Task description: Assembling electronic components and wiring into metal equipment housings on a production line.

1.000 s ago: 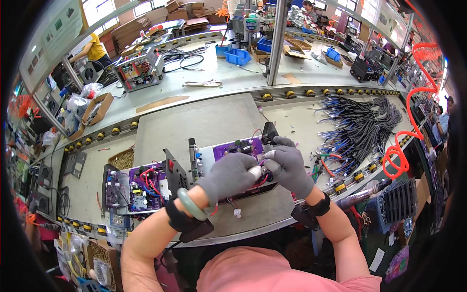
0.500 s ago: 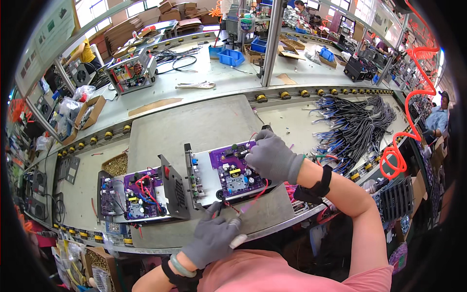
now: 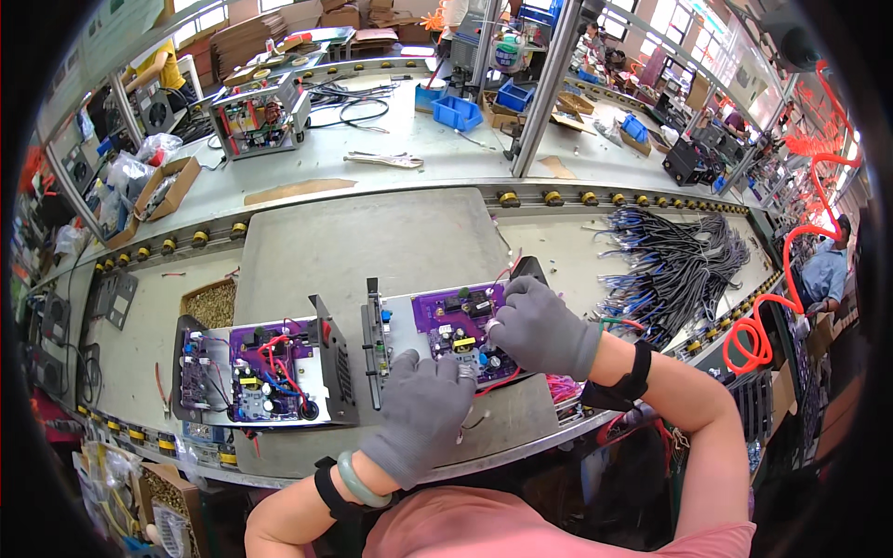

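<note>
Both hands wear grey gloves and work at the right-hand metal chassis, which carries a purple circuit board (image 3: 435,312). My left hand (image 3: 423,409) reaches over its front edge, fingers bent down among the parts; what they grip is hidden. My right hand (image 3: 549,330) is closed at the board's right end, and its fingertips cover whatever they hold. A red wire (image 3: 498,382) loops out along the front, below the right hand. Close by on the left stands a similar chassis (image 3: 326,365) with a purple board, red and blue wires and a vented black end panel.
Beneath the units lies a grey board (image 3: 363,237) on the roller line. Black cables (image 3: 684,256) with blue ends are heaped at right, near a coiled orange air hose (image 3: 749,344). A box of brass-coloured screws (image 3: 210,305) sits at left. Blue bins (image 3: 457,113) stand on the far bench.
My left hand has risen from the wires at the chassis's front edge to over its board. My right hand stays at the right end, and the view has shifted slightly.
</note>
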A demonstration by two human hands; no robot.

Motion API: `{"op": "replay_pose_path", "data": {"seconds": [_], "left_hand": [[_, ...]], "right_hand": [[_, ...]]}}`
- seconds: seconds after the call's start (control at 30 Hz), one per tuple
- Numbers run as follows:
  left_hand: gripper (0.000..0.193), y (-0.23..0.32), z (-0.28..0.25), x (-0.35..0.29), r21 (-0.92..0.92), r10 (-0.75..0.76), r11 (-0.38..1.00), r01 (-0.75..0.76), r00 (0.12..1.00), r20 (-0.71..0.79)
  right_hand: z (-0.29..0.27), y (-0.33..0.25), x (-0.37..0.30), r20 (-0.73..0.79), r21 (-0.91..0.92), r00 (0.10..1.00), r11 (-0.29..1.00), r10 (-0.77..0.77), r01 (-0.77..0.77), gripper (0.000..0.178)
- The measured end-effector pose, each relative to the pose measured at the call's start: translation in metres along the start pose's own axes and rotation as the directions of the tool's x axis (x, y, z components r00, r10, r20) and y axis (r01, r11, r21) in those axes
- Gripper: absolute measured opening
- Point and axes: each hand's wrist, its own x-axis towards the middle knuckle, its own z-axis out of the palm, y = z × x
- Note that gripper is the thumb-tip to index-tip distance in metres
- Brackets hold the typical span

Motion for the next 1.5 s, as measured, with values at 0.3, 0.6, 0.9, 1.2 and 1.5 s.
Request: {"op": "replay_pose_path", "data": {"seconds": [0.3, 0.6, 0.9, 1.2, 1.5], "left_hand": [[0.026, -0.002, 0.025, -0.011, 0.064, 0.081, 0.996, -0.068, 0.969, -0.233], [0.019, -0.003, -0.013, -0.004, -0.017, 0.083, 0.996, -0.084, 0.996, -0.039], [0.011, 0.001, -0.04, 0.071, -0.124, 0.09, 0.986, -0.114, 0.979, -0.184], [0.024, -0.012, -0.032, 0.071, -0.494, -0.177, 0.853, 0.166, 0.984, 0.026], [0.024, -0.026, -0.031, 0.056, -0.613, -0.103, 0.775, 0.154, 0.988, 0.118]], "right_hand": [[-0.003, 0.012, 0.011, 0.272, 0.095, 0.962, 0.995, -0.028, 0.002, 0.006], [-0.005, 0.009, 0.01, 0.162, 0.166, 0.987, 0.986, 0.009, -0.036, 0.009], [-0.048, -0.015, -0.033, 0.203, 0.599, 0.979, 0.789, 0.011, -0.133, 0.013], [-0.024, -0.032, -0.038, -0.199, 0.599, 0.854, 0.749, 0.481, -0.282, 0.059], [-0.042, -0.033, -0.042, 0.155, 0.807, 0.906, 0.479, 0.394, -0.346, 0.044]]}}
